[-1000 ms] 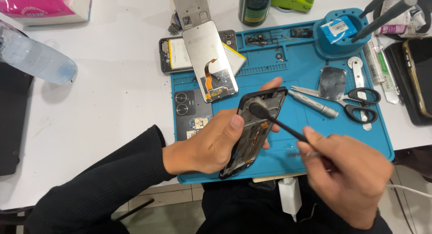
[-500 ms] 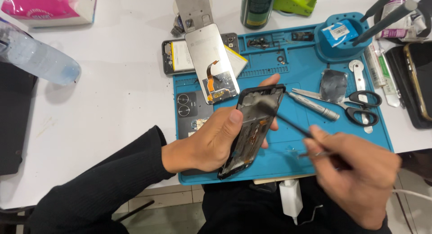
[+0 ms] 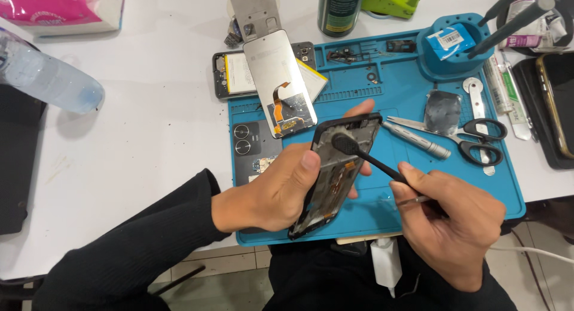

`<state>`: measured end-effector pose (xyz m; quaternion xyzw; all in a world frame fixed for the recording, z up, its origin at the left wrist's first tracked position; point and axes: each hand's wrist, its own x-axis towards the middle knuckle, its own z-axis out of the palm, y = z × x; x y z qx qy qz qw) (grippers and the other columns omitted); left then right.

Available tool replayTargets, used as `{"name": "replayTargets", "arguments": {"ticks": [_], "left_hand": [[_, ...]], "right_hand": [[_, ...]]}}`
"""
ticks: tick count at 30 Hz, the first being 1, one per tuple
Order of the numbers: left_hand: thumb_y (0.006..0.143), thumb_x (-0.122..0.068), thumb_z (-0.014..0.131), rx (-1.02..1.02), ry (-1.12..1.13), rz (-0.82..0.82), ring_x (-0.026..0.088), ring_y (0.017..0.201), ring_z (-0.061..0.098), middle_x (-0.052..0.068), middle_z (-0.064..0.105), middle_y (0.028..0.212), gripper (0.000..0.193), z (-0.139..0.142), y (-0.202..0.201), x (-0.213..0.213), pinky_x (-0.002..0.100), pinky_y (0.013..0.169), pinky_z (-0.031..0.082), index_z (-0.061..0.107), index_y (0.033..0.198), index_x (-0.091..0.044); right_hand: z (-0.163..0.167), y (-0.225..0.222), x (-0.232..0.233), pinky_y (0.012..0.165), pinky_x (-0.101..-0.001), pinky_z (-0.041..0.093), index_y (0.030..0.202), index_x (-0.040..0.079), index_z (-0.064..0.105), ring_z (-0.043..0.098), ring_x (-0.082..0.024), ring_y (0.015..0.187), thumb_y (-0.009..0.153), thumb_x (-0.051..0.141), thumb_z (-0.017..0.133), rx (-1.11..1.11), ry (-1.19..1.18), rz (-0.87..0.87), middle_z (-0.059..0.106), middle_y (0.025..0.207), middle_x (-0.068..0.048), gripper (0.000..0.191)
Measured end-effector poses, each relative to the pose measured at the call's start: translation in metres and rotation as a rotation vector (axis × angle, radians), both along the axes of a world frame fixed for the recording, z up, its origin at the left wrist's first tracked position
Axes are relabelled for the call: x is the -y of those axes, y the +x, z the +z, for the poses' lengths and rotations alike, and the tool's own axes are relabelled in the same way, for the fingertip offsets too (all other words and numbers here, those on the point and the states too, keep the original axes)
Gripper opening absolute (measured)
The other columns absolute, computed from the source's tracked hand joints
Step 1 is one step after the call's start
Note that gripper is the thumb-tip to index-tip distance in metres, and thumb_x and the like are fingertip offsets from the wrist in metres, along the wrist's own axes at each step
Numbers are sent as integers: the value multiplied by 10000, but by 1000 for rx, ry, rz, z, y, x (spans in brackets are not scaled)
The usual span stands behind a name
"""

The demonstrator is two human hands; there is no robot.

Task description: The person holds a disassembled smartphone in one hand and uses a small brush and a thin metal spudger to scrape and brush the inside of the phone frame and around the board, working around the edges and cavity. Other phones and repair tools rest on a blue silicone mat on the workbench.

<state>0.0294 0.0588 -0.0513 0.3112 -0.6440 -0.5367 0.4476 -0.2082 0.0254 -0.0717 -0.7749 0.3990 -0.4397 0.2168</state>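
1. You are working over a white table (image 3: 149,125) with a blue repair mat (image 3: 412,101) lying on its near right part.
2. A clear plastic bottle (image 3: 45,78) is lying on its side at the far left of the table, well apart from the mat.
3. Your left hand (image 3: 269,194) is gripping an opened phone frame (image 3: 335,179), thumb pressing its left edge, fingers wrapping behind; the frame is tilting above the mat's near middle.
4. A detached screen panel (image 3: 278,78) with an orange flex cable is leaning at the mat's far left corner.
5. Your right hand (image 3: 451,218) is closing around a thin black brush (image 3: 365,157), its round head touching the frame's far end.
6. Black-handled scissors (image 3: 472,140) and a silver screwdriver (image 3: 415,140) are lying just right of the frame.
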Motion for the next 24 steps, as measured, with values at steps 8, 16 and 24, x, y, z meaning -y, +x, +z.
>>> {"name": "replayTargets", "arguments": {"ticks": [8,16,24], "left_hand": [[1055,-747,178,7,43,-4,177,967,717,162,608,1335,952,1,7,0,330,886,625,189,1699,-46],[1051,-748,183,5,68,-26,195,935,717,141,388,1690,974,-1,7,-1,327,796,621,581,1373,80],[1016,-753,173,-20,130,-33,193,974,719,162,634,1272,969,2,4,-3,322,852,635,146,1703,-69]], "right_hand": [[2,2,1,490,-192,406,1023,-51,724,536,-53,515,886,18,815,14,14,21,675,730,-71,179],[-1,3,2,503,-222,410,999,-60,725,540,-84,534,862,22,813,24,74,-58,651,679,-79,183],[-4,1,3,488,-199,414,1050,-28,737,550,-71,516,894,33,828,4,-5,2,653,711,-64,191]]}}
